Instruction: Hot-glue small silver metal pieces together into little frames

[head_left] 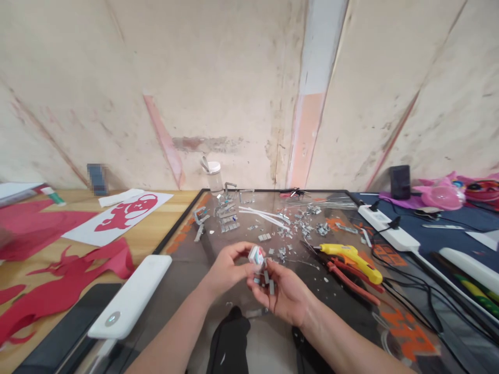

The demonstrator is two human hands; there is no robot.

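My left hand (231, 267) pinches a small white box (256, 255) with red and blue print between thumb and fingers. Just below it, my right hand (287, 296) is cupped palm up, its fingers curled round several small grey strips (272, 286) that look like staple strips. The box hangs over the right fingertips; whether they touch is hard to tell. Similar grey strips (264, 237) and broken bits (302, 226) lie scattered on the dark glossy tabletop (187, 301) beyond my hands. Stepped grey pieces (229, 223) stand at the back left.
To the right lie a yellow glue gun (351, 254), red-handled pliers (351, 283) and a white power strip (390, 228) with black cables. White sticks (265, 215) and a lidded jar (214, 176) are at the back. A white power bank (132, 296) and red cutouts (86, 275) sit left.
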